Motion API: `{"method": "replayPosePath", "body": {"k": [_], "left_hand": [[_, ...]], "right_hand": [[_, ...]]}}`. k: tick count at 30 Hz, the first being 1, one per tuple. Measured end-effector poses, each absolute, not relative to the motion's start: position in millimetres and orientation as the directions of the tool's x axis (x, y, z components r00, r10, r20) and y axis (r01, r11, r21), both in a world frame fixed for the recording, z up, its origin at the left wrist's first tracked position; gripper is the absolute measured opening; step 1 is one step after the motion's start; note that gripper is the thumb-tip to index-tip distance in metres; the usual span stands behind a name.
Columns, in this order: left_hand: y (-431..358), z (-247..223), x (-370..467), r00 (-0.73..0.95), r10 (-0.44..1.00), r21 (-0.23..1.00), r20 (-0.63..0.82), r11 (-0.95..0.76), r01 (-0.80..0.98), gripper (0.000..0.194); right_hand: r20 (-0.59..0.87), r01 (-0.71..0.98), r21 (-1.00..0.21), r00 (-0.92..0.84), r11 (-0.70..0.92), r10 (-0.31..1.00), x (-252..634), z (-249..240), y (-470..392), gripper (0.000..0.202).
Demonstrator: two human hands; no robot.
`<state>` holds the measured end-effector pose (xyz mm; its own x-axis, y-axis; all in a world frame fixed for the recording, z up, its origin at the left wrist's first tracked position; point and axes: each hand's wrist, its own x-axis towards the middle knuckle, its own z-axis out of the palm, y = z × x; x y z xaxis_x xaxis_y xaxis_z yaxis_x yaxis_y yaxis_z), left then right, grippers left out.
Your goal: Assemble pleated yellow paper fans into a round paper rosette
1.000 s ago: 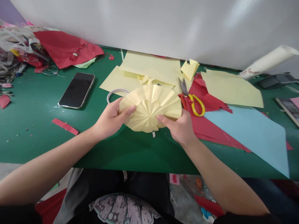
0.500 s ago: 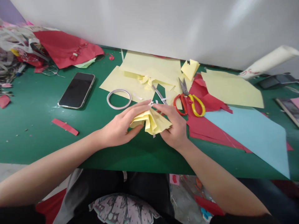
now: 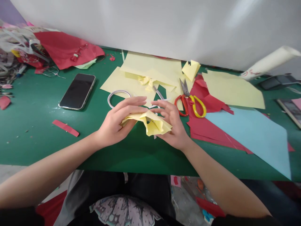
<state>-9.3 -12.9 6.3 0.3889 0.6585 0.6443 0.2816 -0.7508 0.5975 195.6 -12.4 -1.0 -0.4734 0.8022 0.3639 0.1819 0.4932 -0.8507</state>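
Between my two hands is a folded piece of yellow paper [image 3: 154, 125], pleated and partly spread, with a hollow showing on its near side. My left hand [image 3: 117, 122] grips its left end, thumb below and fingers above. My right hand [image 3: 172, 124] holds the right end, its fingers curved over the far side. Just beyond my left fingers lies a roll of white tape [image 3: 110, 99], partly covered by them. Scissors [image 3: 185, 91] with one red and one yellow handle rest beyond my right hand. A narrow grey blade-like tool [image 3: 158, 92] and white strips lie past my fingertips.
Yellow sheets [image 3: 150, 62] lie at the back, with a folded yellow piece [image 3: 191, 70]. Red paper [image 3: 209, 135] and a blue sheet [image 3: 256, 131] spread to the right. On the left are a phone [image 3: 77, 91], a red strip [image 3: 66, 127] and a heap of scraps [image 3: 21, 50].
The yellow paper has opened out and looks wider and hollower. My left hand has shifted slightly left, and the fingers of both hands have lifted and straightened.
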Motion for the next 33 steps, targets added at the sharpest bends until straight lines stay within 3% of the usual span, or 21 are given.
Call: {"method": "replayPosePath", "body": {"k": [3, 6, 10, 14, 21, 24, 28, 30, 33], "left_hand": [[-15.0, 6.4, -8.8, 0.381, 0.683, 0.626, 0.623, -0.728, 0.280, 0.033], [-17.8, 6.0, -8.9, 0.400, 0.721, 0.653, 0.566, -0.688, 0.316, 0.040], [-18.9, 2.4, -8.0, 0.432, 0.654, 0.539, 0.621, -0.756, 0.371, 0.046], [-17.6, -1.1, -6.6, 0.545, 0.446, 0.323, 0.711, -0.894, 0.311, 0.047], [-18.3, 1.4, -5.5, 0.703, 0.299, 0.146, 0.645, -0.952, 0.270, 0.049], [-17.7, 3.2, -4.8, 0.679, 0.319, 0.232, 0.661, -0.948, 0.219, 0.059], [-15.1, 3.9, -8.6, 0.532, 0.540, 0.514, 0.652, -0.831, 0.213, 0.088], [-13.6, 1.9, -11.0, 0.499, 0.649, 0.644, 0.574, -0.734, 0.214, 0.081], [-11.4, -1.2, -10.9, 0.377, 0.844, 0.868, 0.381, -0.468, 0.169, 0.051]], "right_hand": [[0.365, 0.213, -0.855, -0.398, 0.472, 0.842, 195.9, 0.1, -11.2, 0.032], [0.407, 0.353, -0.801, -0.269, 0.483, 0.873, 196.4, 0.1, -11.5, 0.023], [0.610, 0.482, -0.567, -0.299, 0.668, 0.734, 195.9, 1.8, -14.9, 0.049], [0.728, 0.483, -0.326, -0.421, 0.813, 0.542, 197.3, 3.5, -16.6, 0.046], [0.782, 0.561, -0.227, -0.382, 0.796, 0.492, 199.4, -3.6, -15.6, 0.060], [0.766, 0.552, -0.308, -0.340, 0.775, 0.546, 198.6, -2.1, -17.3, 0.059], [0.690, 0.464, -0.520, -0.268, 0.718, 0.673, 198.7, 2.1, -17.3, 0.046], [0.666, 0.390, -0.594, -0.252, 0.704, 0.702, 199.3, 2.3, -15.6, 0.043], [0.684, 0.306, -0.617, -0.248, 0.725, 0.686, 200.5, 1.2, -12.2, 0.043]]}}
